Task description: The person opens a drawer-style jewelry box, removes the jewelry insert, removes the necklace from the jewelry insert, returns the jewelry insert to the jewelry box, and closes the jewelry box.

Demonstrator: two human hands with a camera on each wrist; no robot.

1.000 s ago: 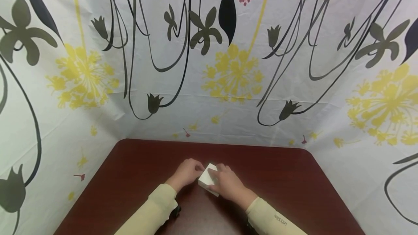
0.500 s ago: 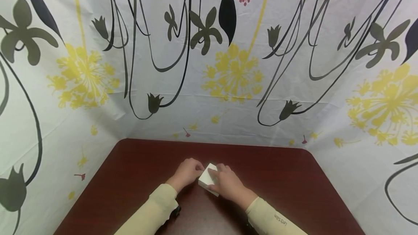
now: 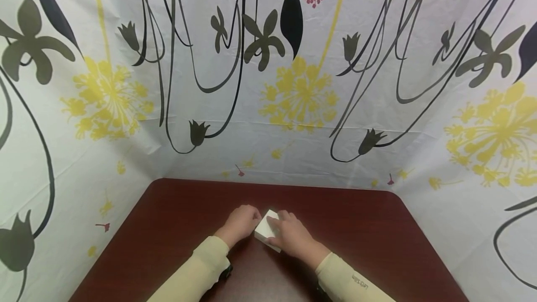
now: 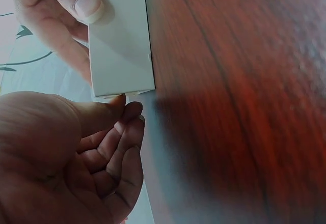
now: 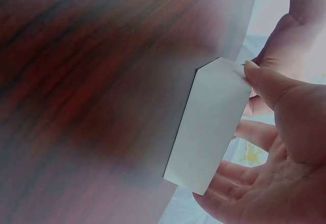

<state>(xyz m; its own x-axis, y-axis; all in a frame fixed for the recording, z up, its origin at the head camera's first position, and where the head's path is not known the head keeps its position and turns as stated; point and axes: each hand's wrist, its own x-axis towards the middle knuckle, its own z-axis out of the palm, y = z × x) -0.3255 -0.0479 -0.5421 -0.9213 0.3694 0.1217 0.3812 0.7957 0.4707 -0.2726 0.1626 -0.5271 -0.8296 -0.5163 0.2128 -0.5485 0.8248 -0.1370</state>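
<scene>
A small white box [image 3: 267, 229] sits on the dark red table, its long top face plain and unmarked. My right hand [image 3: 293, 236] grips it from the right; in the right wrist view the thumb [image 5: 265, 79] lies at one corner and the fingers reach along the far side. At the left end of the box is my left hand [image 3: 240, 223], its fingers curled. The left wrist view shows its thumb and index fingertips pinched together at the end edge of the box [image 4: 122, 56], where the flap stands slightly uneven. The right thumb [image 4: 87, 6] presses on the box there too.
The dark red wooden table [image 3: 356, 241] has rounded back corners. White cloth [image 3: 235, 106] printed with yellow, red and dark flowers hangs behind it and at both sides. Light yellow sleeves [image 3: 193, 269] cover both forearms.
The left fingers have drawn closer together at the box's end, and the left hand has dropped very slightly. The right hand and the box have stayed in place.
</scene>
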